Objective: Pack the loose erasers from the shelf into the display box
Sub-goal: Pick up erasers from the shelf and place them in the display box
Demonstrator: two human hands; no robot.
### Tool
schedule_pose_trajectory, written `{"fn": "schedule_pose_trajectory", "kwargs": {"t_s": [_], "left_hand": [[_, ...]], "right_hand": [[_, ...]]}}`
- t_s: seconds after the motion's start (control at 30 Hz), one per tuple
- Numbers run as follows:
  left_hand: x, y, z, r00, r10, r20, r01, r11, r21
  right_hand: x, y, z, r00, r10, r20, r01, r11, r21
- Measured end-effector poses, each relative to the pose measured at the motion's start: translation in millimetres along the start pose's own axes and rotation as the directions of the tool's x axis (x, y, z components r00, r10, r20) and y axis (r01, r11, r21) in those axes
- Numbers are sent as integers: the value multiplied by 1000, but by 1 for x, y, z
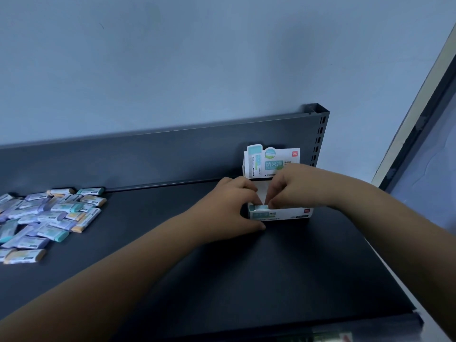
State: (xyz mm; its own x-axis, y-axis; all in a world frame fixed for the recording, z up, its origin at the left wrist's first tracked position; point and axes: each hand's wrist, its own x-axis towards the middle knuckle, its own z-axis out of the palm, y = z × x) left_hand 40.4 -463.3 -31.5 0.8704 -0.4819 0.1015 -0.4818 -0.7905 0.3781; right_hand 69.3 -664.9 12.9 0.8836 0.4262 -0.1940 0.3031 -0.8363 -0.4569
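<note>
A white display box (283, 214) with a tall printed back flap stands on the dark shelf (246, 280) near its right end. A teal-wrapped eraser (258, 207) sits at the box's front left corner. My left hand (229, 208) grips the box's left end, thumb along the front and fingers curled over the rim by the eraser. My right hand (293, 187) reaches into the box from the right, its fingertips pinching the eraser's right end. A heap of several loose wrapped erasers (47, 215) lies at the shelf's far left.
The shelf's upright back panel (148, 156) runs behind the box and the heap. A slotted post (319, 134) stands at the right rear corner. The shelf's right edge lies close to the box, with a wall and a window frame (419, 114) beyond.
</note>
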Motion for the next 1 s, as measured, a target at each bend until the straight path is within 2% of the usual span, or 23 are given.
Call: {"fn": "schedule_pose_trajectory", "kwargs": {"t_s": [0.23,0.37,0.5,0.57,0.67,0.77,0.87,1.0], "left_hand": [[1,0,5,996,7,-84,-9,999,-31],[2,2,4,998,-9,-62,7,999,-33],[3,4,0,998,-36,-43,35,999,-23],[-1,6,-4,997,-43,-62,42,999,-12],[-16,9,-23,987,-79,-141,95,990,106],[-39,12,-48,977,-160,-142,199,924,325],[-60,14,-67,958,-232,-168,278,891,357],[-86,8,-76,940,-276,-200,329,885,328]], "right_hand": [[-2,1,-2,999,-13,33,14,1000,-12],[-3,3,-1,1000,-11,30,10,1000,22],[-1,2,2,999,-19,-36,21,999,46],[-4,0,2,993,-25,-119,31,998,54],[-16,-9,-2,969,-44,-244,49,999,12],[-29,-29,-1,964,-71,-257,56,996,-68],[-37,-56,7,963,-91,-253,57,988,-140],[-45,-90,23,943,-135,-303,118,990,-75]]}}
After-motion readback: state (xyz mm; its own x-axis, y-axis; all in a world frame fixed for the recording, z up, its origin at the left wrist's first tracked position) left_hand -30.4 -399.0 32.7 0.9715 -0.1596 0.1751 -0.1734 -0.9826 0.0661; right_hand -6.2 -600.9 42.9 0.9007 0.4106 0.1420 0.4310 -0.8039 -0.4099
